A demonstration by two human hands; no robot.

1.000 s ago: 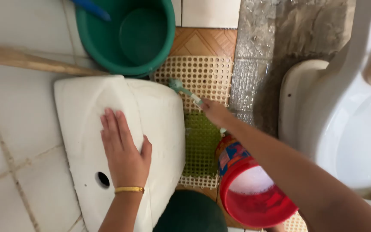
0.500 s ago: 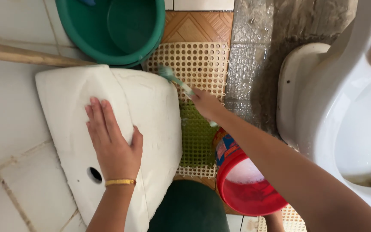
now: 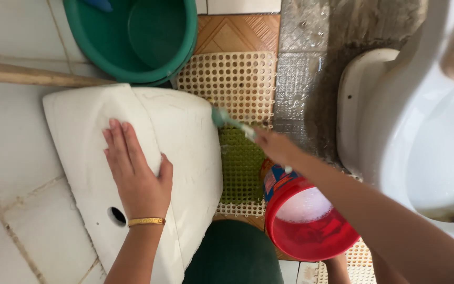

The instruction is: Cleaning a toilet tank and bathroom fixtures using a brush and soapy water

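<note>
A white ceramic tank lid (image 3: pixel 185 137) lies upturned on the tiled floor, with a round hole near its lower left. My left hand (image 3: pixel 135 176) presses flat on it, fingers together, a gold bangle on the wrist. My right hand (image 3: pixel 274 144) grips a pale green toothbrush (image 3: pixel 229 122) whose head touches the lid's right edge. My right forearm crosses over a red bucket (image 3: pixel 311 226) holding soapy water.
A green basin (image 3: pixel 132 37) sits at the top, with a wooden handle (image 3: pixel 32 76) lying to its left. Cream and green perforated mats (image 3: pixel 235 87) cover the floor between the lid and a white toilet bowl (image 3: pixel 395 131). A dark green round object (image 3: pixel 232 255) is at the bottom.
My right hand has drawn the toothbrush down and to the right along the lid's right edge. My left hand stays pressed on the lid. The view shifted slightly.
</note>
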